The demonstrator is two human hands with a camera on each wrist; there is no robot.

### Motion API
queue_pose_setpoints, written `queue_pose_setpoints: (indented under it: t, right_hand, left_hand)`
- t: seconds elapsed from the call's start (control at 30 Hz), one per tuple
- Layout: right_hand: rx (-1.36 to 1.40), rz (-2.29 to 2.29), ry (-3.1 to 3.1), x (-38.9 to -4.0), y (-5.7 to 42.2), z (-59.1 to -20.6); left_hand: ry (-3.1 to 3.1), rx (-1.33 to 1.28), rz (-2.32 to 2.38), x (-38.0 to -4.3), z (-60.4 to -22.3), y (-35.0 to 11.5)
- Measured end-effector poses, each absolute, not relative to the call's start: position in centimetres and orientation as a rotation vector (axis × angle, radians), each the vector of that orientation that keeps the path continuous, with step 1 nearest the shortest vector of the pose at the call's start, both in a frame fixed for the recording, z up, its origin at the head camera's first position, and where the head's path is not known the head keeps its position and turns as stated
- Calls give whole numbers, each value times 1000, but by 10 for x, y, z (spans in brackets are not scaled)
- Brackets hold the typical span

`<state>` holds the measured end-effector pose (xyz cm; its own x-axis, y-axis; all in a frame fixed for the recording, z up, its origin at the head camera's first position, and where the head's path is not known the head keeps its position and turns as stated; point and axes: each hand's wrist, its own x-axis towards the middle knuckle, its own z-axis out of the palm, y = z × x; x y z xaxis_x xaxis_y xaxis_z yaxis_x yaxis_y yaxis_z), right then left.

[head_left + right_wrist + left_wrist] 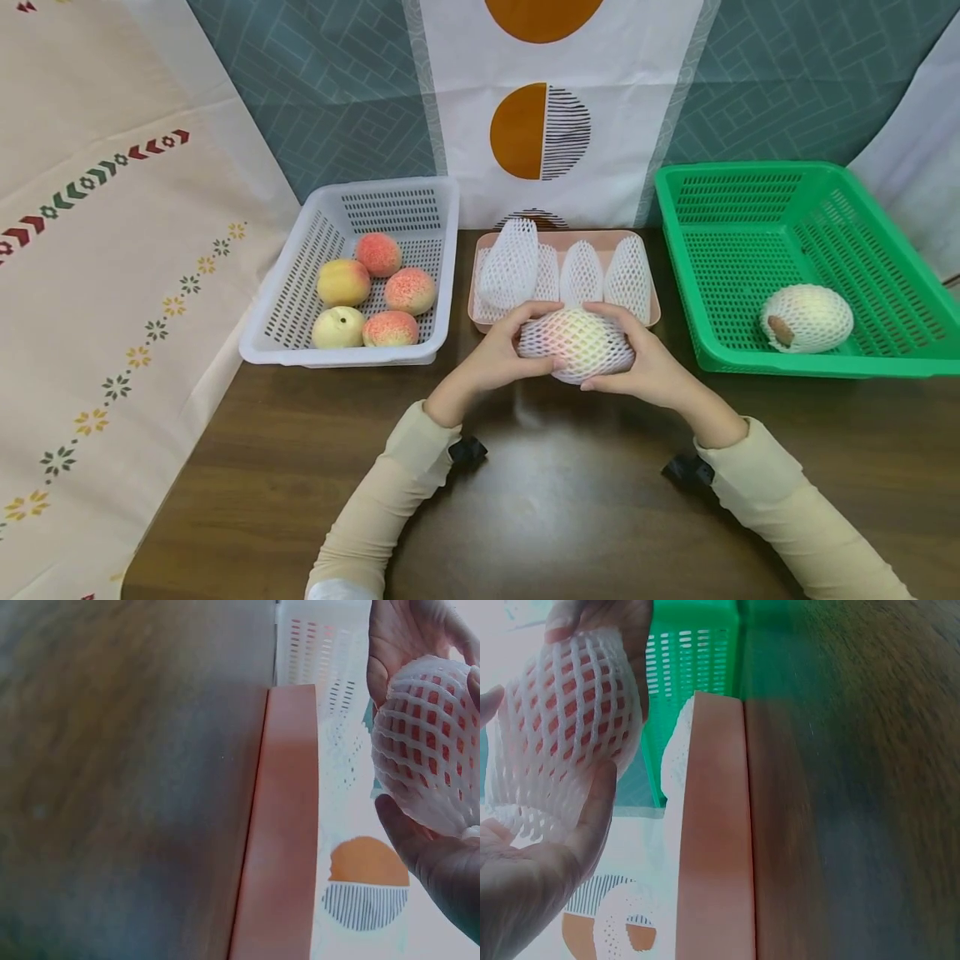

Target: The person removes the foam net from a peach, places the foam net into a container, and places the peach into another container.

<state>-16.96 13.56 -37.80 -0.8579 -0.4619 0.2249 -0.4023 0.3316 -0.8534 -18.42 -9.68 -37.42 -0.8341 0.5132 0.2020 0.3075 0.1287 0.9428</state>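
Observation:
A peach in a white foam net (576, 343) is held level between both hands, just in front of a pink tray (655, 302). My left hand (501, 354) grips its left end, thumb in front and fingers behind. On the other end my right hand (651, 367) has the same grip. Red skin shows through the mesh of the netted peach (570, 712) in the left wrist view. The right wrist view shows the netted peach (431, 742) partly cut off by the frame edge. In the tray lie several foam nets (582, 275), one (510, 265) standing taller at the left.
A white basket (288, 354) with several bare peaches (410, 291) stands at the left. To the right is a green basket (750, 364) holding one netted peach (810, 318). All stand on a dark wooden table (300, 467), with a patterned cloth (618, 158) behind.

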Motion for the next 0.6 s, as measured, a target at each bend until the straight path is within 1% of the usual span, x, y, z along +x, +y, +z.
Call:
queue_pose_setpoints:
  t: [0.6]
  right_hand:
    - [-858, -1594, 2498, -169, 136, -378]
  left_hand:
    - [2212, 848, 1779, -179, -370, -95]
